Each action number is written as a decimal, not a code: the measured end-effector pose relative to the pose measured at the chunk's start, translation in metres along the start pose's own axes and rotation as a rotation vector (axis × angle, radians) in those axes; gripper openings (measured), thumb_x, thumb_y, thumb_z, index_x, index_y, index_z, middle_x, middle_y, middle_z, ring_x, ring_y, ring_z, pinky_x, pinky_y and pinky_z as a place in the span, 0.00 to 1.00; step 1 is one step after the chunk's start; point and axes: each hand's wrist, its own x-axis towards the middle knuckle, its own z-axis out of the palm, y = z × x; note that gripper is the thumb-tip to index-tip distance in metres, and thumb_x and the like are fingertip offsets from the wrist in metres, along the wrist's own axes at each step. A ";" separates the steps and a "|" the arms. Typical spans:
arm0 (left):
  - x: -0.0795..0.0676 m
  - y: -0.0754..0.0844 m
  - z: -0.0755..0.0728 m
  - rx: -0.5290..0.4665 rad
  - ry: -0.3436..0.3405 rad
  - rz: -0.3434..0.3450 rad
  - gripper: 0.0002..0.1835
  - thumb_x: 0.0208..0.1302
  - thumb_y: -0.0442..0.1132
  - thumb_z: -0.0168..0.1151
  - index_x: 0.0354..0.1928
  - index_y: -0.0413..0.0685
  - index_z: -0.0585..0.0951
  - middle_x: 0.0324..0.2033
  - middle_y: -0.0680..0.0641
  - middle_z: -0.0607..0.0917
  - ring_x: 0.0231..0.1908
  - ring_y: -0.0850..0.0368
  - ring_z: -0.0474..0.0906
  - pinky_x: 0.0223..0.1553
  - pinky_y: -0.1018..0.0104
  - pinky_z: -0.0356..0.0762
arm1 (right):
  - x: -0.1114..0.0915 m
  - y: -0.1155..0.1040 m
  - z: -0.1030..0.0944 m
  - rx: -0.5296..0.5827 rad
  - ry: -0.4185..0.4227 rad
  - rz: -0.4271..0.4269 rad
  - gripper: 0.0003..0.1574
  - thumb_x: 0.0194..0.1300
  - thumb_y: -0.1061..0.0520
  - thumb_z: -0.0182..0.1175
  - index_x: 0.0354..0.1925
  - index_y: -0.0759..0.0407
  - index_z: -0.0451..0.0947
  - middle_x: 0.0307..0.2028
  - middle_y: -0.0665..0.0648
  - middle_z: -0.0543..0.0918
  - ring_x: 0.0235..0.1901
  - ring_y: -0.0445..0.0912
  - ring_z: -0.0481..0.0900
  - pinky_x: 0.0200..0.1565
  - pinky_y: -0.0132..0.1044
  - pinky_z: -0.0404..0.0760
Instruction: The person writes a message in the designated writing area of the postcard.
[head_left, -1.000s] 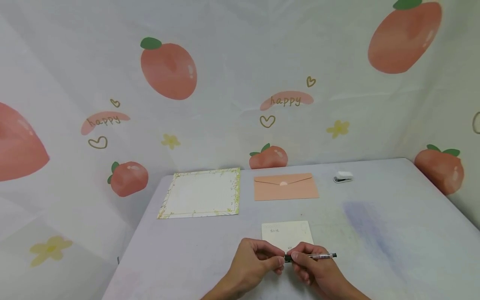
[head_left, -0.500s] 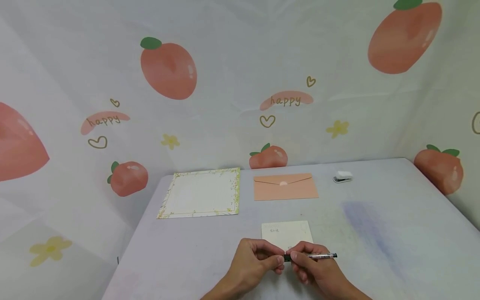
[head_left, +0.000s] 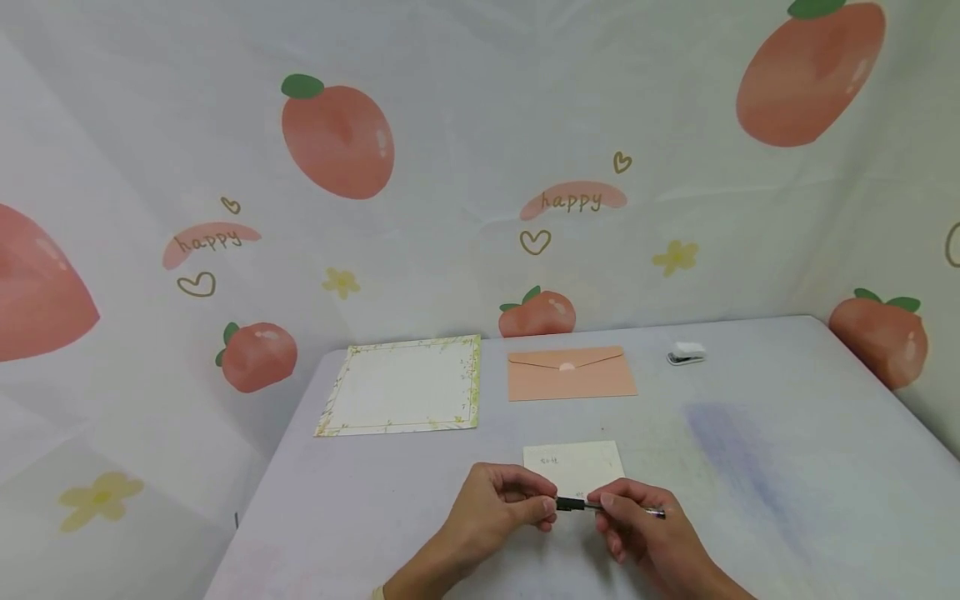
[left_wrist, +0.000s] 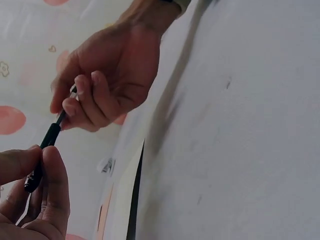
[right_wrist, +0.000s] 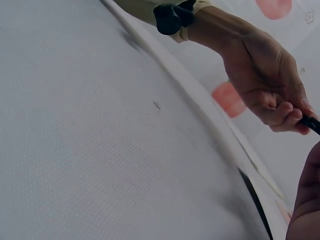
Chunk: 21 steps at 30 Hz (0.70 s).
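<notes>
Above the near edge of a small cream note sheet [head_left: 572, 468] with a few handwritten marks, both hands hold a pen level. My left hand [head_left: 491, 512] pinches its black cap [head_left: 572, 504] between thumb and fingers. My right hand [head_left: 651, 527] grips the pen [head_left: 657, 512] by its barrel, the clear end poking out to the right. A thin stretch of the pen's tip shows between cap and right fingers, in line with the cap's mouth. The left wrist view also shows the black cap [left_wrist: 49, 136] in the left fingers, the right hand [left_wrist: 112, 75] beyond.
A bordered sheet of letter paper [head_left: 405, 387] lies at the table's back left. Beside it is a peach envelope [head_left: 572, 385] with its flap side up. Farther right stands a small white stapler [head_left: 686, 354]. A fruit-print curtain [head_left: 450, 167] hangs behind the table.
The hands have moved apart a little, the left one shifting left. More of the black cap shows now, and a thin part of the pen has come into view between the hands.
</notes>
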 end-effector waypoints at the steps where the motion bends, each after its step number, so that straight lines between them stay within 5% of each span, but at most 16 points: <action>1: 0.001 0.001 -0.001 -0.005 0.004 0.000 0.10 0.67 0.29 0.76 0.47 0.30 0.90 0.35 0.42 0.93 0.31 0.60 0.90 0.41 0.67 0.92 | -0.001 0.000 0.000 -0.004 0.005 -0.012 0.15 0.87 0.56 0.54 0.51 0.54 0.88 0.35 0.49 0.87 0.28 0.39 0.80 0.34 0.31 0.85; 7: 0.009 0.006 -0.006 -0.059 0.069 -0.012 0.16 0.67 0.28 0.76 0.52 0.23 0.86 0.37 0.43 0.93 0.31 0.59 0.91 0.43 0.65 0.93 | -0.006 0.000 0.000 -0.002 0.073 -0.036 0.16 0.86 0.59 0.54 0.51 0.52 0.90 0.36 0.49 0.89 0.29 0.40 0.82 0.36 0.33 0.88; 13: 0.018 0.010 -0.004 -0.098 0.110 -0.009 0.19 0.68 0.33 0.77 0.55 0.26 0.86 0.37 0.43 0.93 0.33 0.57 0.91 0.46 0.63 0.93 | -0.007 0.002 0.003 -0.006 0.068 0.032 0.14 0.86 0.59 0.55 0.53 0.51 0.88 0.39 0.50 0.89 0.34 0.42 0.84 0.39 0.34 0.90; 21: 0.032 0.008 0.004 -0.150 0.126 0.037 0.17 0.70 0.31 0.75 0.56 0.28 0.86 0.44 0.33 0.93 0.32 0.59 0.90 0.44 0.64 0.93 | -0.006 0.013 0.015 0.003 0.069 0.054 0.12 0.84 0.59 0.56 0.58 0.60 0.81 0.39 0.52 0.91 0.35 0.42 0.87 0.42 0.35 0.90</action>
